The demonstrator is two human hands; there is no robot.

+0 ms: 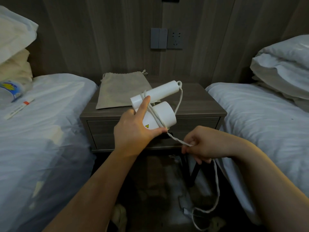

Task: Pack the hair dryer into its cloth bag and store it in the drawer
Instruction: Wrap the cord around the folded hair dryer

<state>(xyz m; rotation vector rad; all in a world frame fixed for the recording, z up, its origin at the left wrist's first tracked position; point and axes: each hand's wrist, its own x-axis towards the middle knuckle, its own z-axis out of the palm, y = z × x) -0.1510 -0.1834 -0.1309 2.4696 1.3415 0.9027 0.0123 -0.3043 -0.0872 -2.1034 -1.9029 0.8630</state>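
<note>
Beige cloth bag (122,91) lies flat and limp on the nightstand (200,101), drawstring end toward the wall. White hair dryer (164,113) is outside it, held in the air just in front of the nightstand by the left hand (133,131), which grips the body with the cord (177,140) looped over it. Right hand (200,144) pinches the cord taut. Drawer (103,126) underneath is closed, so its contents are hidden.
</note>
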